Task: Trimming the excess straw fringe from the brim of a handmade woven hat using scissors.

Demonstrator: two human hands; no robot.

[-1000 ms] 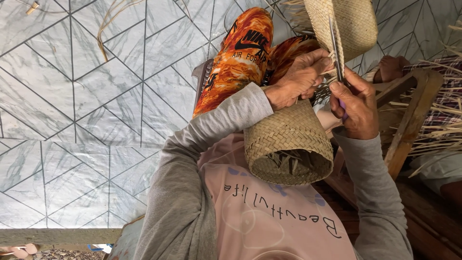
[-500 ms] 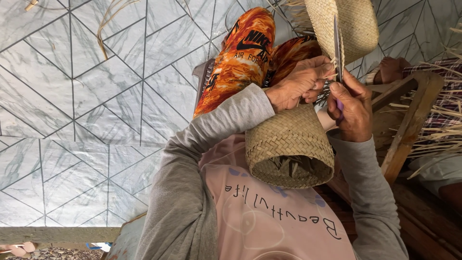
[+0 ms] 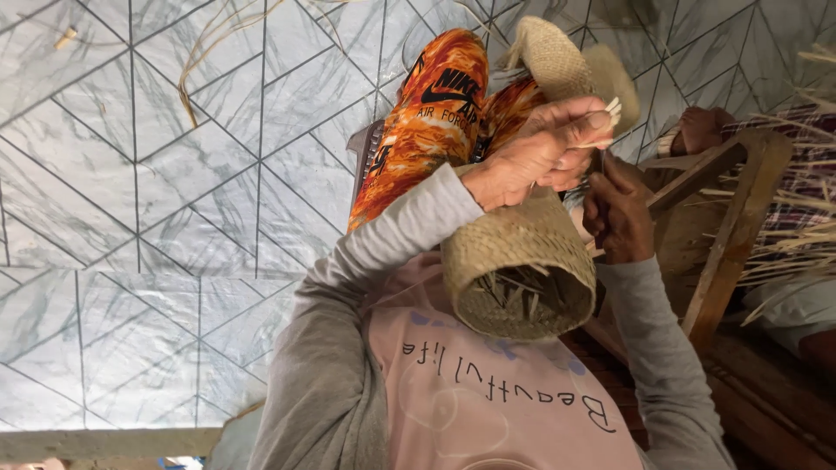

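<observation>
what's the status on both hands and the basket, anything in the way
Left hand gripping pale straw strips at the woven basket. Right hand closed beside it, contents unclear. Wooden frame close on the right.

This looks like a home floor used as a small weaving workplace. The ground is a tiled floor (image 3: 131,218) of pale marbled tiles cut in slanted shapes, with loose straw strands (image 3: 205,61) lying on it. A rough wooden frame (image 3: 731,226) and a bundle of dried reeds (image 3: 797,235) sit beside a half-woven straw basket (image 3: 522,270).
</observation>
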